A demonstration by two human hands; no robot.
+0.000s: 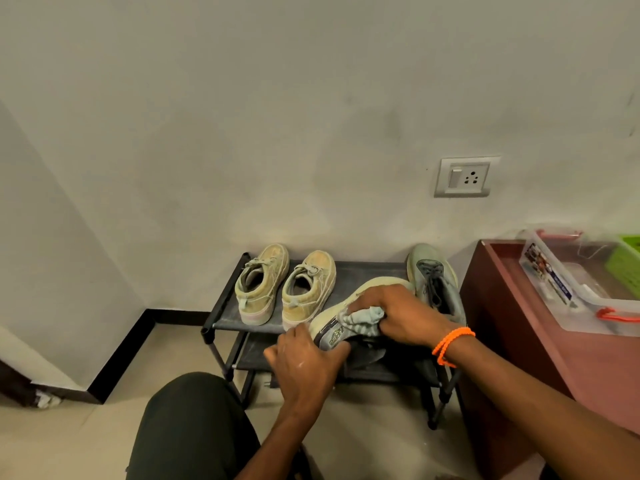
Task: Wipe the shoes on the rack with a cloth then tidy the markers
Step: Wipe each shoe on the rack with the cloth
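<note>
Left hand (304, 358) grips grey shoe (346, 313) heel over rack (221, 306); right hand (398, 315) presses bunched cloth (363, 317) on shoe.

- Lighting: dim, warm, yellow-green cast; soft and diffuse, source not visible.
- Shadows: soft, darkest beneath the shoe rack (311, 344) and at the left floor corner.
- Glare: mild sheen on the clear plastic box (568, 282).
- Distortion: wide-angle bending of wall (242, 98) lines towards the edges.
- Focus: generally soft; the hands slightly blurred.
</note>
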